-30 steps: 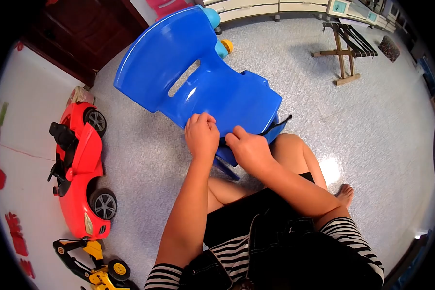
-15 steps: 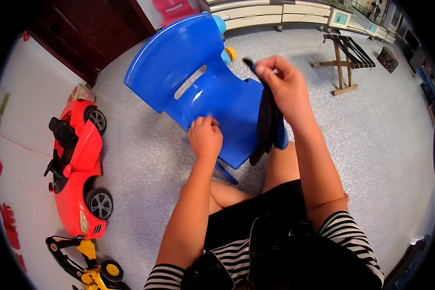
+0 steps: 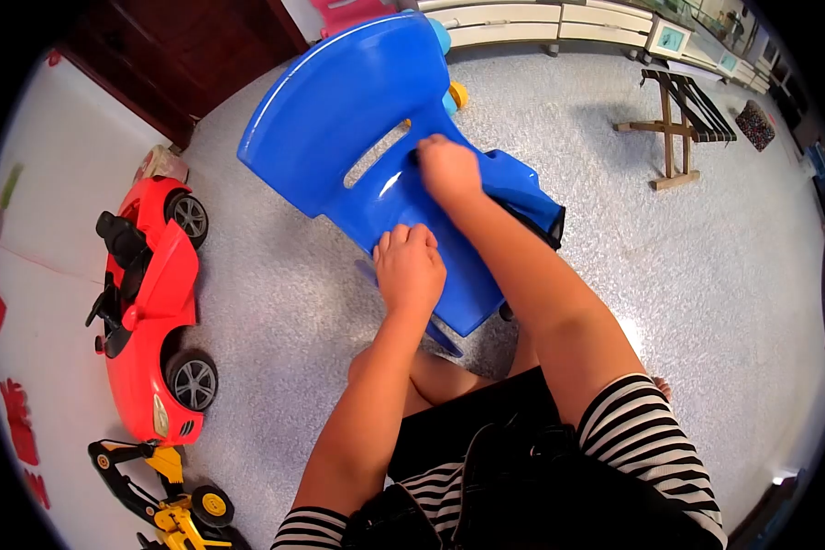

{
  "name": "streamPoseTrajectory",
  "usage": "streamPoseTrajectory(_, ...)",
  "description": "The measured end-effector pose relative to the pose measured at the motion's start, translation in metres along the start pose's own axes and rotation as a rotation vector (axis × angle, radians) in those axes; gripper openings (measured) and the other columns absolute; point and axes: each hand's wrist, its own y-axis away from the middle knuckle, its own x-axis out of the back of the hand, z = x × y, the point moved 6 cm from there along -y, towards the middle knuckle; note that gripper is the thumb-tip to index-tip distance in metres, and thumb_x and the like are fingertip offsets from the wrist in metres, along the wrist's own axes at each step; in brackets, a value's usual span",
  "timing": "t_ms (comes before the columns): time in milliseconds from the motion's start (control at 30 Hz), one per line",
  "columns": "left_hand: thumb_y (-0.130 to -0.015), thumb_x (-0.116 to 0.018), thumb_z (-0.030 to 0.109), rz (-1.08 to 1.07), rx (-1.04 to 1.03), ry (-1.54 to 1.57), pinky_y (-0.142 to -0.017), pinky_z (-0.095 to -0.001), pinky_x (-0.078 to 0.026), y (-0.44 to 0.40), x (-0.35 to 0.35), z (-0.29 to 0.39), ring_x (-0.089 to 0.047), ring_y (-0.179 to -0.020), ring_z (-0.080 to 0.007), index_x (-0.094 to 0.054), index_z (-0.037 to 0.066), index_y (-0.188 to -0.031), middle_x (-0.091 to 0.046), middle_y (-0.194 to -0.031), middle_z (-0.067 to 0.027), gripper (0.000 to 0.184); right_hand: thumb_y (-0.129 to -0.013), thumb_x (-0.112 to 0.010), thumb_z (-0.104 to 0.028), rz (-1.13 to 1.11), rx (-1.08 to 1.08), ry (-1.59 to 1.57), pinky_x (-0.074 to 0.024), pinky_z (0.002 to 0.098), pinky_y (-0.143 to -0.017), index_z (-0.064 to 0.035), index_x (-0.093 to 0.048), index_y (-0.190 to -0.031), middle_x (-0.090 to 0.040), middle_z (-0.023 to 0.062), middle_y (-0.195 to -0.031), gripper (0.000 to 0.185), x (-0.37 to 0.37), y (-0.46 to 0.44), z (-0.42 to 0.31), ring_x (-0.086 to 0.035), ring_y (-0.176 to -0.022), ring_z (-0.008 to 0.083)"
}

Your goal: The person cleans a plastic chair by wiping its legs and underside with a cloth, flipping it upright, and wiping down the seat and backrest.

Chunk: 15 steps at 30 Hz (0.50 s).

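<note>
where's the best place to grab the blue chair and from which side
Probably the top edge of the backrest, coming from behind it, the side away from the wearer: that edge is long, exposed and looks thin enough to curl fingers over, while the left hand and right hand are both at the seat.

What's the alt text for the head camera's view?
A blue chair fills the middle: a person's left hand rests at its edge, and the blurred right hand is over the seat, near blue-and-black fabric. A red toy car stands at left.
</note>
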Motion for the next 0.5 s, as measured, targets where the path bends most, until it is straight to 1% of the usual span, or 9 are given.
streamPoseTrajectory(67, -0.085, -0.062, 0.008, -0.008, -0.015, -0.019, -0.089, -0.0449, -0.047, 0.000, -0.002, 0.001, -0.060, -0.095, -0.0319, -0.066, 0.012, -0.086, -0.064, -0.094, -0.0075, 0.005, -0.089, -0.059, -0.008, -0.060, 0.047, -0.070, -0.0596, 0.0455, -0.072, -0.0076, -0.070, -0.093, -0.070, 0.0128, -0.096, 0.012, -0.003, 0.009, -0.021, -0.074, -0.086, 0.0336)
streamPoseTrajectory(133, -0.085, -0.062, 0.008, -0.019, -0.025, -0.039, -0.090, -0.0449, -0.046, 0.001, -0.003, 0.002, -0.059, -0.095, -0.0320, -0.066, 0.012, -0.088, -0.063, -0.095, -0.0076, 0.006, -0.089, -0.061, -0.008, -0.053, 0.051, -0.073, -0.0595, 0.0460, -0.072, -0.0080, -0.070, -0.092, -0.070, 0.0128, -0.096, 0.010, -0.004, 0.009, -0.018, -0.074, -0.085, 0.0336)
streamPoseTrajectory(200, -0.085, -0.062, 0.008, -0.005, -0.046, -0.056, -0.089, -0.0452, -0.046, 0.002, -0.001, 0.003, -0.059, -0.096, -0.0319, -0.065, 0.012, -0.089, -0.063, -0.096, -0.0081, 0.006, -0.090, -0.061, -0.009, -0.013, -0.045, -0.044, -0.0595, 0.0464, -0.071, -0.0073, -0.069, -0.094, -0.070, 0.0144, -0.097, 0.010, -0.004, 0.004, -0.007, -0.074, -0.084, 0.0345)
streamPoseTrajectory(267, -0.086, -0.062, 0.008, -0.015, -0.042, -0.049, -0.089, -0.0453, -0.046, 0.002, 0.000, 0.005, -0.059, -0.096, -0.0319, -0.065, 0.012, -0.090, -0.063, -0.096, -0.0081, 0.006, -0.090, -0.061, -0.010, 0.008, -0.253, 0.013, -0.0594, 0.0465, -0.070, -0.0058, -0.068, -0.098, -0.071, 0.0172, -0.100, 0.012, -0.004, -0.003, 0.011, -0.074, -0.084, 0.0362)
streamPoseTrajectory(333, -0.086, -0.062, 0.008, -0.017, -0.034, -0.047, -0.090, -0.0453, -0.045, 0.003, 0.003, 0.004, -0.059, -0.096, -0.0319, -0.065, 0.012, -0.090, -0.063, -0.095, -0.0080, 0.006, -0.090, -0.060, -0.010, 0.048, -0.293, 0.010, -0.0594, 0.0461, -0.071, -0.0063, -0.068, -0.097, -0.071, 0.0161, -0.099, 0.011, 0.002, -0.004, 0.016, -0.074, -0.085, 0.0355)
streamPoseTrajectory(367, -0.086, -0.062, 0.008, -0.017, -0.033, -0.045, -0.090, -0.0455, -0.045, 0.003, 0.004, 0.005, -0.059, -0.096, -0.0319, -0.064, 0.012, -0.090, -0.063, -0.095, -0.0081, 0.006, -0.090, -0.060, -0.010, 0.044, -0.287, 0.010, -0.0594, 0.0461, -0.071, -0.0063, -0.068, -0.097, -0.071, 0.0161, -0.099, 0.011, 0.003, -0.003, 0.014, -0.074, -0.085, 0.0355)
streamPoseTrajectory(433, -0.086, -0.061, 0.008, -0.013, -0.028, -0.037, -0.089, -0.0456, -0.045, 0.003, 0.004, 0.007, -0.059, -0.096, -0.0319, -0.064, 0.012, -0.090, -0.062, -0.095, -0.0081, 0.006, -0.091, -0.060, -0.011, 0.010, -0.136, 0.032, -0.0593, 0.0461, -0.071, -0.0064, -0.068, -0.097, -0.071, 0.0149, -0.097, 0.012, 0.003, -0.002, 0.003, -0.074, -0.085, 0.0345)
streamPoseTrajectory(467, -0.086, -0.061, 0.008, -0.016, -0.034, -0.050, -0.089, -0.0457, -0.045, 0.002, 0.005, 0.008, -0.059, -0.096, -0.0320, -0.064, 0.012, -0.089, -0.062, -0.095, -0.0081, 0.006, -0.091, -0.060, -0.011, 0.011, -0.134, 0.033, -0.0593, 0.0461, -0.071, -0.0064, -0.068, -0.097, -0.071, 0.0149, -0.097, 0.012, 0.004, -0.002, 0.003, -0.074, -0.085, 0.0345)
streamPoseTrajectory(500, -0.086, -0.061, 0.008, -0.021, -0.040, -0.065, -0.089, -0.0458, -0.045, 0.002, 0.004, 0.008, -0.058, -0.096, -0.0321, -0.064, 0.012, -0.089, -0.062, -0.095, -0.0082, 0.006, -0.091, -0.061, -0.012, -0.025, -0.028, -0.050, -0.0588, 0.0463, -0.071, -0.0060, -0.068, -0.094, -0.071, 0.0149, -0.095, 0.010, 0.001, -0.001, -0.004, -0.073, -0.085, 0.0350)
